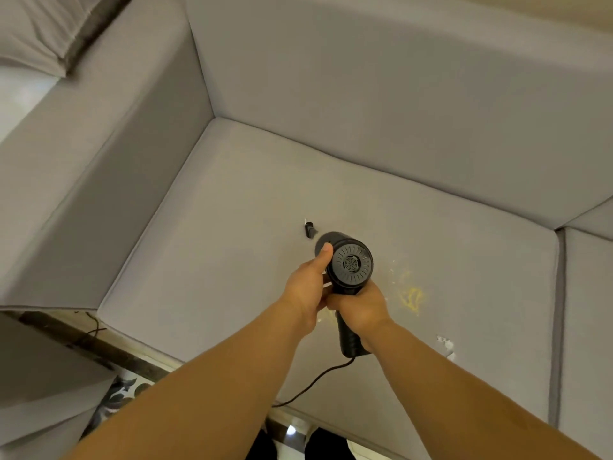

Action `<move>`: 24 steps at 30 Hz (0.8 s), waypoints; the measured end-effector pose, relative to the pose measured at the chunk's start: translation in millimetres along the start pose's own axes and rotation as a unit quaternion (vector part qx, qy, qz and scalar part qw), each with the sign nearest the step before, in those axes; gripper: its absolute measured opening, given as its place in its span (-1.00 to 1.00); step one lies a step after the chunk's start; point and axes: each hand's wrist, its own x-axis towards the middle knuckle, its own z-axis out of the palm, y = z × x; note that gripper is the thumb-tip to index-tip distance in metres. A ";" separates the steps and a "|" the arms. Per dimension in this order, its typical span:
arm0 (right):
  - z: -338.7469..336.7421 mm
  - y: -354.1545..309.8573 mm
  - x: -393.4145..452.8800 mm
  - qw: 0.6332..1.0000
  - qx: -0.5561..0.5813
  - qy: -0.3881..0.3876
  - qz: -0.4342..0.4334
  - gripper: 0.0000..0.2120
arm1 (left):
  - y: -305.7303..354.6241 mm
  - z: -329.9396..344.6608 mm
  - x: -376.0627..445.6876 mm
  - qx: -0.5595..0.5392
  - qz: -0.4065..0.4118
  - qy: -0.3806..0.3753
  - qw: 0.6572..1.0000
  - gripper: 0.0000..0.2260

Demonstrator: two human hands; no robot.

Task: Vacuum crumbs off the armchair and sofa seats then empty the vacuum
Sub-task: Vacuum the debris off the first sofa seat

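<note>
A black handheld vacuum (350,265) points down at the grey sofa seat (232,244), its round vented rear facing me. My right hand (360,307) grips its handle. My left hand (306,287) holds the body's left side, thumb up on the casing. The nozzle tip (309,230) touches the cushion just beyond the body. Yellow crumbs (411,298) lie on the seat right of the vacuum, and white crumbs (446,346) sit nearer the front edge. A black cord (315,381) trails from the handle over the seat front.
The sofa's backrest (365,111) rises behind and its armrest (83,161) stands at left. A second seat cushion (587,327) adjoins on the right. A grey armchair corner (39,376) is at lower left, with patterned floor (122,390) between.
</note>
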 end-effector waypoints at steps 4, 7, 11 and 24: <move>-10.2 6.8 -8.5 1.000 -0.012 -0.003 0.009 -0.60 | -10.0 4.1 -8.8 -0.003 -0.008 -0.005 1.000 -0.66; -21.5 16.8 -19.0 1.000 -0.011 0.023 0.010 -0.59 | -19.2 14.7 -16.1 0.002 -0.018 -0.017 1.000 -0.60; -35.5 27.9 -28.4 0.999 0.000 0.040 0.015 -0.60 | -32.0 26.5 -21.9 0.012 -0.020 -0.034 0.999 -0.62; -3.8 40.8 -47.8 0.995 -0.089 -0.053 -0.008 -0.61 | -62.6 -26.1 -43.0 -0.037 0.012 0.008 0.999 -0.69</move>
